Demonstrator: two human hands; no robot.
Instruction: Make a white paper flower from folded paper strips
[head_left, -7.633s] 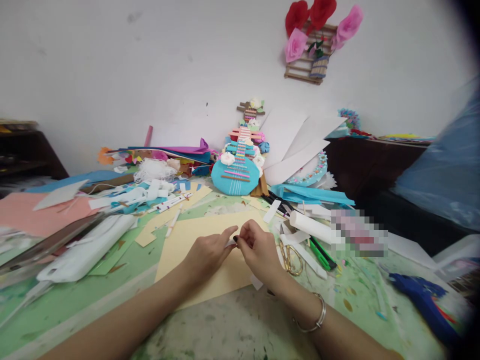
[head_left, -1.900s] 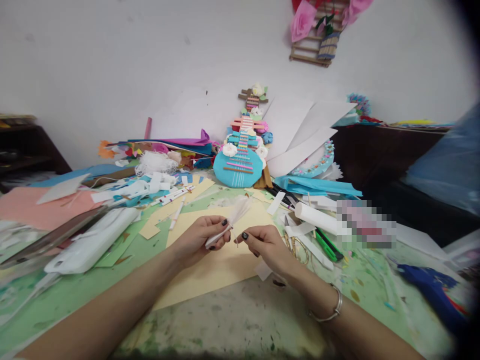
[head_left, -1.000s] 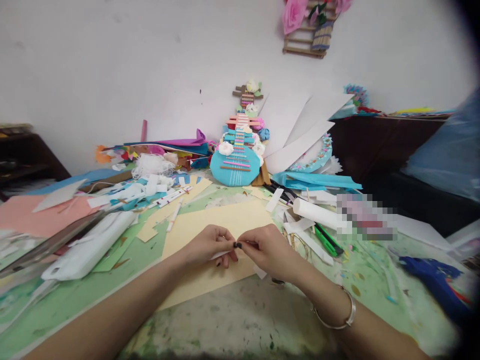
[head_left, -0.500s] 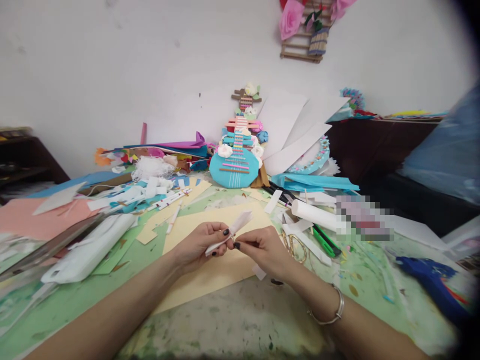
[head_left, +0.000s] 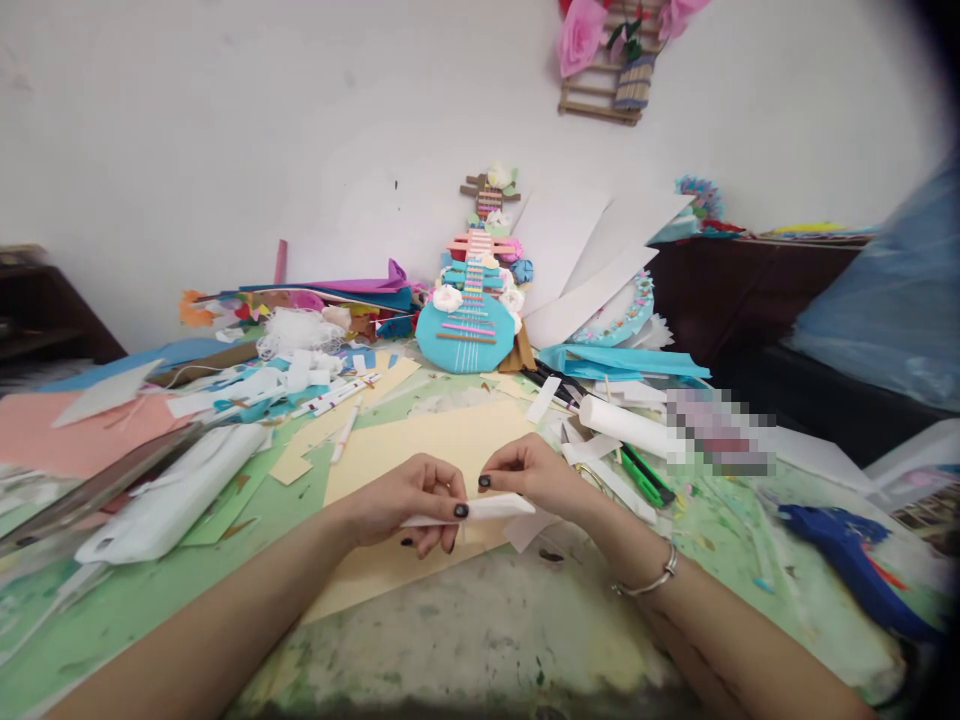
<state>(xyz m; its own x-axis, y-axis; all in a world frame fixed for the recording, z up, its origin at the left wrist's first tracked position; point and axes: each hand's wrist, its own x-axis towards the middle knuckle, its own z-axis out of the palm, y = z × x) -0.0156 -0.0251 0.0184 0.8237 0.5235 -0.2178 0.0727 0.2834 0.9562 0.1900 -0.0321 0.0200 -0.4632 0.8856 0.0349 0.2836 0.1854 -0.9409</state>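
Observation:
My left hand [head_left: 409,497] pinches a folded strip of white crepe-like paper [head_left: 501,507] between thumb and fingers. The strip lies nearly level, its free end pointing right. Just above that end is my right hand [head_left: 544,475], its thumb and forefinger curled together; whatever they hold is too small to make out. Both hands are over a cream sheet of card [head_left: 405,440] on the table. A loose white paper piece [head_left: 529,528] shows beneath the right hand.
A blue paper lute [head_left: 466,335] stands against the wall. To the right are a white roll [head_left: 630,425], a green cutter [head_left: 645,476], scissors [head_left: 600,478] and a blue glue gun [head_left: 847,560]. On the left lie a white power strip [head_left: 172,495], markers [head_left: 345,432] and paper scraps [head_left: 300,375].
The white paper strip has swung from slanting upward to nearly level, pointing right. My right hand has moved slightly up and right, away from the left fingers.

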